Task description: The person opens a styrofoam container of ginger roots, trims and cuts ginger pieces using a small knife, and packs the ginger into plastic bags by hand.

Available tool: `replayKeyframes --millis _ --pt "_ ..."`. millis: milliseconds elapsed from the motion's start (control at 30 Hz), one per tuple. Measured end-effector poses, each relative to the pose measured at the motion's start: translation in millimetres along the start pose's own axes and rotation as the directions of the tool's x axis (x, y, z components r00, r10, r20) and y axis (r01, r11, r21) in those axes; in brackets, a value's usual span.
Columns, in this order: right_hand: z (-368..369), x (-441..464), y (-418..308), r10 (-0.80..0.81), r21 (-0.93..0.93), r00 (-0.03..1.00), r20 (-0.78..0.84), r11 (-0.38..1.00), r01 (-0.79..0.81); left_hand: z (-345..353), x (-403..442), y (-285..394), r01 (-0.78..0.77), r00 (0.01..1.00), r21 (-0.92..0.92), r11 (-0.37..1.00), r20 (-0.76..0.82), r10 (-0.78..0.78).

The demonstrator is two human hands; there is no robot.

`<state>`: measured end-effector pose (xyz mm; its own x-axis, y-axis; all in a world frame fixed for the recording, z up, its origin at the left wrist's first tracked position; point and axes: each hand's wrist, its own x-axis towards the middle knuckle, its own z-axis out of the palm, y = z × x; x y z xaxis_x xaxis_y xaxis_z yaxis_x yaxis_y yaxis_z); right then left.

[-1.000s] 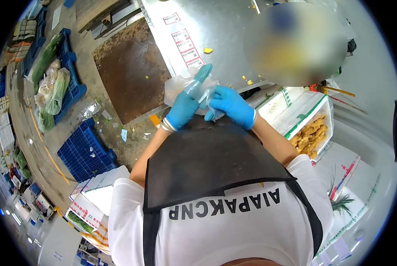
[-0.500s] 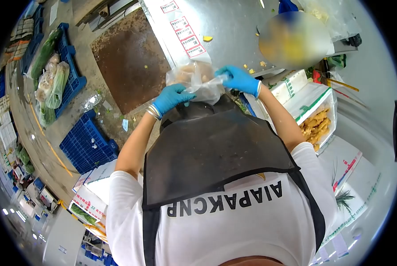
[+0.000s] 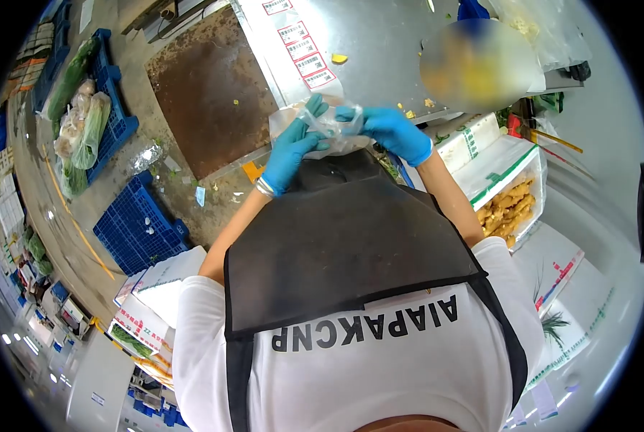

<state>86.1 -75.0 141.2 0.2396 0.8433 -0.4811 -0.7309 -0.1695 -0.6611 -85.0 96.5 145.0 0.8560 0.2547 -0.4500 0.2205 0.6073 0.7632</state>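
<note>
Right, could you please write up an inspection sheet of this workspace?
Surface: metal table, with a strip of red-bordered labels near its edge.
Job's things: clear plastic bag, crumpled; its contents can't be made out.
Clutter: yellow scrap and small crumbs on the table; pale litter on the floor.
Hands: left hand and right hand, in blue gloves, both holding the bag.
Cables: thin dark line at upper left, too small to identify.
Surroundings: blue pallet and bagged vegetables to the left; open box of ginger-like roots to the right.
</note>
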Motion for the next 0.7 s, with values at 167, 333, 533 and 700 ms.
replayKeyframes --millis 167,333,533,700 --pt "15 5 21 0.087 -0.292 0.996 -0.005 0.953 -0.085 -3 19 -21 0.064 0.972 0.288 0.956 0.201 -0.125" --pt "21 10 33 -0.324 -0.841 0.902 -0.284 0.536 -0.072 -11 27 -37 0.030 0.988 0.566 0.824 0.108 -0.111" --pt "-42 69 74 -0.350 -0.804 0.768 -0.537 0.487 -0.340 16 14 -26 -0.365 0.878 0.728 0.580 0.476 -0.046" --pt "-80 51 32 -0.002 -0.483 0.976 -0.220 0.869 -0.107 -5 36 9 -0.120 0.904 0.771 0.626 -0.175 0.389"
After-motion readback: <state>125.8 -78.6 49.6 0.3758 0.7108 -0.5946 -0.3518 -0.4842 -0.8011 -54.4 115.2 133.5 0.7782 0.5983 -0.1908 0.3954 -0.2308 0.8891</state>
